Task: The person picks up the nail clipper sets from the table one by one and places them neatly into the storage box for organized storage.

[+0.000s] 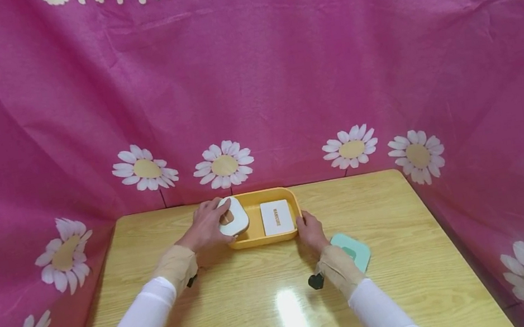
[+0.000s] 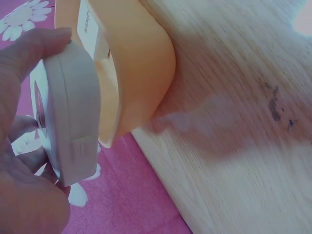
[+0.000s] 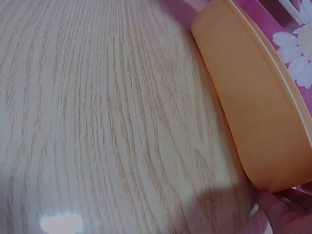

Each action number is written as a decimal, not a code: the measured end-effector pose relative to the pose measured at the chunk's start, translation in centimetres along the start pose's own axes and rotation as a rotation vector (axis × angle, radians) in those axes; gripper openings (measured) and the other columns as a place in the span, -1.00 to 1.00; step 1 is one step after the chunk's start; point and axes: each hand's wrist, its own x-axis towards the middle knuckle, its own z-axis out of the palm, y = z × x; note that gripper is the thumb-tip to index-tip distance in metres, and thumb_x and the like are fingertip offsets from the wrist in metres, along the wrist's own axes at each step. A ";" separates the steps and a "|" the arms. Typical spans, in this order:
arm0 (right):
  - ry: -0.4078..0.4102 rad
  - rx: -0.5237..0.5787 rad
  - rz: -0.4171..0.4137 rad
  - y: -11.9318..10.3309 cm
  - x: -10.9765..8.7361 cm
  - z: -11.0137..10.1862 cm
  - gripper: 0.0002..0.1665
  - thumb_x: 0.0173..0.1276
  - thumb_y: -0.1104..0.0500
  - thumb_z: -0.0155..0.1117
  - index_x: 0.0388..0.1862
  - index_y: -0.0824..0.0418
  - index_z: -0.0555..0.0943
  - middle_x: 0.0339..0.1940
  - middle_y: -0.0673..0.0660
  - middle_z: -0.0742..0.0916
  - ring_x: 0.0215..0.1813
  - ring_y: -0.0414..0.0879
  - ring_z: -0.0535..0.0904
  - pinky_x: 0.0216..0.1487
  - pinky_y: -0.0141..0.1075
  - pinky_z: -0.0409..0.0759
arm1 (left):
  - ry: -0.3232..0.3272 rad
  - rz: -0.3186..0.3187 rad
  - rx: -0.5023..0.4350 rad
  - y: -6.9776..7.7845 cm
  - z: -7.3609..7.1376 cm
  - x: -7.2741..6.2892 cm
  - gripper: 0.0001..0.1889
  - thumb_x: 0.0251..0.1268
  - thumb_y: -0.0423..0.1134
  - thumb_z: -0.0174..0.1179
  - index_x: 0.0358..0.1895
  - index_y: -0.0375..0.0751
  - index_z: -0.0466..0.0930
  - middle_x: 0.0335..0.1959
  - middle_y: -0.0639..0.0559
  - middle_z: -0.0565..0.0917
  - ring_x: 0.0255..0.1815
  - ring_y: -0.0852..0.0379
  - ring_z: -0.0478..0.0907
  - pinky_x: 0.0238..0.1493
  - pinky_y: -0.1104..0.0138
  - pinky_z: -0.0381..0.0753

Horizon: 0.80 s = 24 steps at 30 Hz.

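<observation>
My left hand (image 1: 208, 225) grips a white rounded-square case (image 1: 235, 216) with a brown patch on its face, above the left end of a yellow bin (image 1: 255, 242). In the left wrist view, the case (image 2: 77, 112) stands on edge between thumb and fingers, a small latch on its side. Inside the bin, at its right, lies a white box (image 1: 277, 219) lettered "MANICURE". My right hand (image 1: 311, 231) holds the bin's right end; in the right wrist view the thumb meets the lower corner, and the other fingers are partly hidden.
A mint-green rounded-square case (image 1: 359, 250) lies on the wooden table (image 1: 242, 302), partly behind my right wrist. Beyond the table's back edge hangs a pink curtain (image 1: 276, 88) with daisies. The bin stands near that edge.
</observation>
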 end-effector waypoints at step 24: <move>0.032 -0.034 -0.026 0.0 -0.1 0.2 -0.51 0.67 0.18 -0.07 0.34 0.46 0.54 0.18 0.41 0.71 0.23 0.20 0.61 0.34 0.08 0.54 | -0.106 -0.022 -0.089 0.9 0.8 3.7 0.13 0.01 -0.26 0.62 0.67 -0.27 0.13 0.60 -0.37 0.19 0.60 -0.41 0.03 0.55 -0.24 0.10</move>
